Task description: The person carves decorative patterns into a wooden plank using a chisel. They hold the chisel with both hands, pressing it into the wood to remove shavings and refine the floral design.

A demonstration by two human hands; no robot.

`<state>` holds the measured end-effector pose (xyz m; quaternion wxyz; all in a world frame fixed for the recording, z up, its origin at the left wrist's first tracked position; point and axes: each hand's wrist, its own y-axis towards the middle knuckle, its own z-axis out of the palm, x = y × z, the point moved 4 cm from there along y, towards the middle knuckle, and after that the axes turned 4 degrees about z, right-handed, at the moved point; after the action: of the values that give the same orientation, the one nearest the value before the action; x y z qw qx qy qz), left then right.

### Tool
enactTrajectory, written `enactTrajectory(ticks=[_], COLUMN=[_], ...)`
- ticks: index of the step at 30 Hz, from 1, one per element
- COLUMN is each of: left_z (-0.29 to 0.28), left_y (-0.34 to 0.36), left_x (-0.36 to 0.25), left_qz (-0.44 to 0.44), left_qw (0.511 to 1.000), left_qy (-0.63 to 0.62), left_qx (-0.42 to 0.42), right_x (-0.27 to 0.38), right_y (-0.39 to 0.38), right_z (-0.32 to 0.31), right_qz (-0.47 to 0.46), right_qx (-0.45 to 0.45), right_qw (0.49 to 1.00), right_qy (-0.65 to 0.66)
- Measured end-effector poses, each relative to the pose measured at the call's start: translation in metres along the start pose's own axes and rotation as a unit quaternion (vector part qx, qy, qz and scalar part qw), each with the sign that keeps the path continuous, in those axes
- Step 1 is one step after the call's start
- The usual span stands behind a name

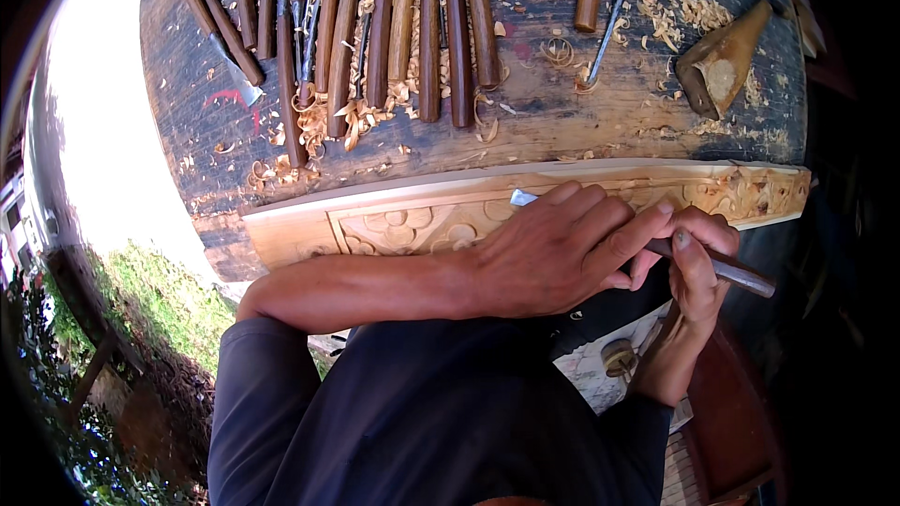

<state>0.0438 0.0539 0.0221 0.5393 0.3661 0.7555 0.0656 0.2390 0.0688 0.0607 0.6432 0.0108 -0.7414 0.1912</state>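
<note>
Left hand (pixel 562 248): fingers curled over chisel (pixel 727 270) shaft, steel tip on carved wooden panel (pixel 394 220). Right hand (pixel 698 267): fingers closed round chisel handle. Panel lies along workbench (pixel 562 122) near edge; row of wooden-handled carving tools (pixel 375 28), shavings, mallet (pixel 722 61) behind.

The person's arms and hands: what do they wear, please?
Both hands, left hand and right hand, are bare: no gloves, and no rings or watch that I can see. Dark navy sleeves are pushed up to about the elbows, leaving the forearms uncovered.
</note>
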Motion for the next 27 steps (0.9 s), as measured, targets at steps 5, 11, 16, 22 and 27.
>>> enactTrajectory(ticks=[5,11,16,22,27], left_z=[0.000,-0.004,-0.001,-0.011,-0.003], left_y=[-0.001,-0.001,-0.003,-0.010,-0.021], left_x=[0.001,0.001,0.002,-0.006,-0.018], left_qz=[-0.007,-0.016,-0.028,-0.029,0.104], left_qw=[1.000,1.000,0.999,0.998,0.991], left_qy=[0.002,0.016,0.024,0.048,0.085], left_qx=[0.006,-0.009,-0.022,0.015,-0.011], right_x=[-0.001,0.000,-0.007,-0.022,-0.017], right_y=[0.003,0.009,0.011,0.008,-0.027], right_z=[0.003,0.002,0.006,0.012,0.009], right_qz=[0.022,0.008,0.006,-0.083,-0.190], right_qx=[0.004,0.020,0.025,0.016,0.016], right_qw=[0.999,1.000,0.999,0.995,0.980], right_qy=[0.022,-0.006,0.027,0.051,-0.058])
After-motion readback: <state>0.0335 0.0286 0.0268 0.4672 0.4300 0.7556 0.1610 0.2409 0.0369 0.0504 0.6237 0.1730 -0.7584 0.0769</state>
